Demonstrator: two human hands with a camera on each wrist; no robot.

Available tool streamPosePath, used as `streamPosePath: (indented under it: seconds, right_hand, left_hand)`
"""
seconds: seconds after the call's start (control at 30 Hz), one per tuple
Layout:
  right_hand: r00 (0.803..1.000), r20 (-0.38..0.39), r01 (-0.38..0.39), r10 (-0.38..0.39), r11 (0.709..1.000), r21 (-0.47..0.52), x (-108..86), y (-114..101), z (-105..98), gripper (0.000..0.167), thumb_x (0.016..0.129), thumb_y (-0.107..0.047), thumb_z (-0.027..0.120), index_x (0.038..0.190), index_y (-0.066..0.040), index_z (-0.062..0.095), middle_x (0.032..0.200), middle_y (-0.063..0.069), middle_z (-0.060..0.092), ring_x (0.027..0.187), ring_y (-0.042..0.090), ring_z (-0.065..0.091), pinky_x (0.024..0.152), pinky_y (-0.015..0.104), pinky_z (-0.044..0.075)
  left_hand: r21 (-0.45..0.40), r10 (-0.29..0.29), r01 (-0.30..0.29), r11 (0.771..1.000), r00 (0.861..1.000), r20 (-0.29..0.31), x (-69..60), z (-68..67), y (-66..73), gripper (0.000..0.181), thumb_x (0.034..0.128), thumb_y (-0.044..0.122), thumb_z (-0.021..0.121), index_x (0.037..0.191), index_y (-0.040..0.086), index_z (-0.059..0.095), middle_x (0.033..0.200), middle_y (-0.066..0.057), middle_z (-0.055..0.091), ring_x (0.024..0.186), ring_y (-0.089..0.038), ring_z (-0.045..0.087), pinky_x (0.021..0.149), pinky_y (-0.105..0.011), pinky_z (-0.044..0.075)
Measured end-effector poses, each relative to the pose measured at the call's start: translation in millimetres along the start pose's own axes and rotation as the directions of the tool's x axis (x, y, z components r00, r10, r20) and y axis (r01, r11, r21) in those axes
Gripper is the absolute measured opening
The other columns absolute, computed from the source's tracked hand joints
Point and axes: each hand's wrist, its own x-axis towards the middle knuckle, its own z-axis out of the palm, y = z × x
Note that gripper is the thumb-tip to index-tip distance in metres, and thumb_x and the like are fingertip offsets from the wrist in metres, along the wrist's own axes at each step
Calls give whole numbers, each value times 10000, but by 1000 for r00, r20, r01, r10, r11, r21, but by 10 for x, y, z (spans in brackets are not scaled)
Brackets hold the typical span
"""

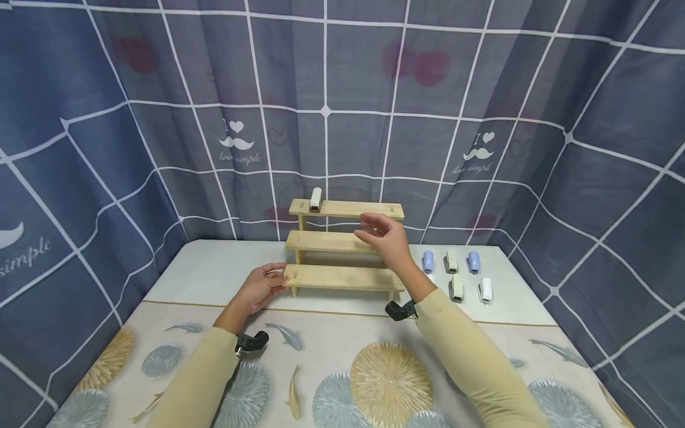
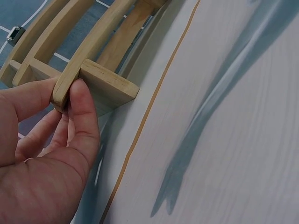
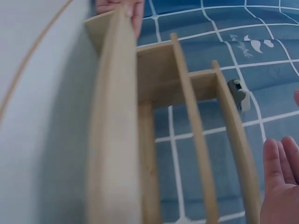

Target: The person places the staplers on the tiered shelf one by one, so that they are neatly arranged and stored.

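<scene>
A three-tier wooden display shelf (image 1: pixel 342 277) stands at the back of the table. My left hand (image 1: pixel 262 288) pinches the left end of its lowest board (image 2: pixel 74 77) between thumb and fingers. On the top board's left part sits a small white stapler (image 1: pixel 316 199), also seen in the right wrist view as a stapler (image 3: pixel 239 94) with a dark base. My right hand (image 1: pixel 389 241) hovers before the right side of the upper boards, fingers loosely bent and nothing in them. The right wrist view shows only part of that hand (image 3: pixel 282 179) at its edge.
Right of the shelf, several small staplers lie in two rows: blue (image 1: pixel 428 261), cream (image 1: pixel 456 288) and white (image 1: pixel 485 290) among them. A checked curtain (image 1: pixel 353 142) hangs close behind and at both sides. A patterned cloth (image 1: pixel 299 380) covers the table's front.
</scene>
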Motion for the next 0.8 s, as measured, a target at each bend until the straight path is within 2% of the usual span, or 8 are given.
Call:
streamPosePath:
  seconds: [0.17, 0.33, 0.6, 0.8]
  right_hand:
    - [999, -33, -3, 1, 999, -47, -252, 106, -212, 461, 868, -156, 837, 1271, 5, 682, 1321, 206, 662, 1216, 356, 641, 986, 248, 585]
    - [997, -74, -28, 23, 998, -64, -495, 196, -444, 470, 879, -154, 826, 1290, 16, 673, 1310, 235, 660, 1204, 327, 649, 1008, 262, 577]
    - [987, -146, -89, 68, 986, -140, -823, 310, -876, 455, 903, -151, 801, 1308, 5, 666, 1349, 230, 643, 1196, 348, 646, 948, 131, 556]
    - [980, -162, -144, 116, 974, -175, -1076, 341, -1161, 476, 914, -200, 794, 1321, 5, 653, 1340, 190, 651, 1158, 182, 671, 915, 106, 556]
  left_hand:
    - [0, 7, -7, 1000, 1000, -8, 3, 6, -17, 578, 968, -81, 612, 1498, -89, 383, 997, -17, 641, 810, -100, 688, 735, -212, 629]
    - [13, -6, 6, 1000, 1000, -16, -6, 12, -12, 578, 976, -74, 605, 1508, -77, 378, 1003, -16, 626, 811, -97, 687, 741, -207, 628]
    - [21, 5, -4, 1000, 1000, -19, -5, 16, -14, 571, 974, -75, 608, 1500, -85, 386, 1015, -27, 633, 828, -98, 690, 765, -220, 634]
    - [41, 6, -5, 999, 1000, -19, 4, 22, -17, 561, 979, -64, 608, 1496, -83, 391, 1054, -44, 638, 847, -100, 698, 782, -225, 634]
